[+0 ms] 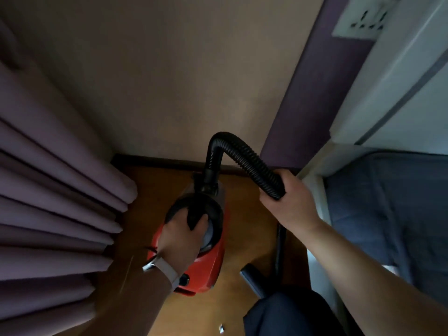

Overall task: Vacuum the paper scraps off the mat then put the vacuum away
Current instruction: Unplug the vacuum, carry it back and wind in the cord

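A red canister vacuum [211,260] sits low over the wooden floor in a corner, between a curtain and a bed. My left hand [183,236] grips the black carry handle on its top. A black ribbed hose [232,151] rises from the vacuum's front, arches over and runs down to the right, where my right hand [284,202] grips it. The rest of the hose hangs below that hand, and its dark nozzle end [252,278] lies near the floor. One small white paper scrap [221,328] lies on the floor at the bottom. No mat is in view.
Purple curtain folds [55,190] fill the left side. A beige wall [169,81] with a dark skirting closes the corner ahead. A bed with grey-blue bedding [388,214] stands at the right. A wall socket [363,18] is at the top right. My dark trouser leg [286,316] is at the bottom.
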`<state>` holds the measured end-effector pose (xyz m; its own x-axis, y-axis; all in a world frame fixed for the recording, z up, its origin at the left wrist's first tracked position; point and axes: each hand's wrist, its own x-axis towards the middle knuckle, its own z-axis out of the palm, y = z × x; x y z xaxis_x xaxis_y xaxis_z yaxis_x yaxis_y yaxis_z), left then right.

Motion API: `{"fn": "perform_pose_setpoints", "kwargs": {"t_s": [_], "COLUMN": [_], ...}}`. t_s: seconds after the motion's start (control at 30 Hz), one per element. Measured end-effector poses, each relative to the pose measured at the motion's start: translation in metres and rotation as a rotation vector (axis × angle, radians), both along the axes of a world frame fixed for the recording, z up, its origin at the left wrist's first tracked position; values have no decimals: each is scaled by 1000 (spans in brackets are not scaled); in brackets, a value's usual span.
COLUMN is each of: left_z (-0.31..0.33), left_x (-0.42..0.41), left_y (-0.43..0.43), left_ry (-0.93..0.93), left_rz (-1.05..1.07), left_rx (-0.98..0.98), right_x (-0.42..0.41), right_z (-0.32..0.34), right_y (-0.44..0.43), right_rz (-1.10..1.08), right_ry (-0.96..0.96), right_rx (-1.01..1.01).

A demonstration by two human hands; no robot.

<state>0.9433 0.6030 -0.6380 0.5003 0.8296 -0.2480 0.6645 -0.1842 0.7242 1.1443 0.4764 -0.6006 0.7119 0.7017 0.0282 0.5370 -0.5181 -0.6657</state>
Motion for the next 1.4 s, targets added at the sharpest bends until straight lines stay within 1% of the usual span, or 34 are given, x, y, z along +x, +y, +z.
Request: {"fn": "perform_pose_setpoints", "kwargs": {"t_s": [0.07,0.2,0.37,0.47,0.57,0.7,0.8,0.97,1.03,1.17,1.33,1.4], "left_z": [-41,-106,-153,-168,-173,-181,-188,-197,-199,-197,-199,-200], "left_x": [1,0,-1,-2,2,9,14,23,26,28,16,8], "left_y": [2,5,11,10,10,16,21,27,30,34,41,45], "left_ry": [-1,-12,71,143,147,95,32,-8,-42,-108,-144,-147], "left_rz": [17,58,88,97,105,108,151,155,160,158,85,54], "left_rx": [-14,-3,-2,-23,-42,-135,-227,-246,-262,-288,-316,-305], "right_x": [4,6,4,7,12,15,13,15,15,6,-12,-22], "right_z": [-40,-101,-146,-163,-179,-187,-187,-187,-186,-188,-186,-183], "right_y": [8,22,35,36,32,32,36,31,30,32,39,45], "right_rz": [-2,48,161,189,145,110,79,40,40,155,473,565], "right_ry": [-7,-89,-204,-283,-361,-399,-412,-459,-449,-410,-239,-204], "right_rx": [36,73,-18,-62,-91,-63,-23,-26,-17,-37,-129,-145]}}
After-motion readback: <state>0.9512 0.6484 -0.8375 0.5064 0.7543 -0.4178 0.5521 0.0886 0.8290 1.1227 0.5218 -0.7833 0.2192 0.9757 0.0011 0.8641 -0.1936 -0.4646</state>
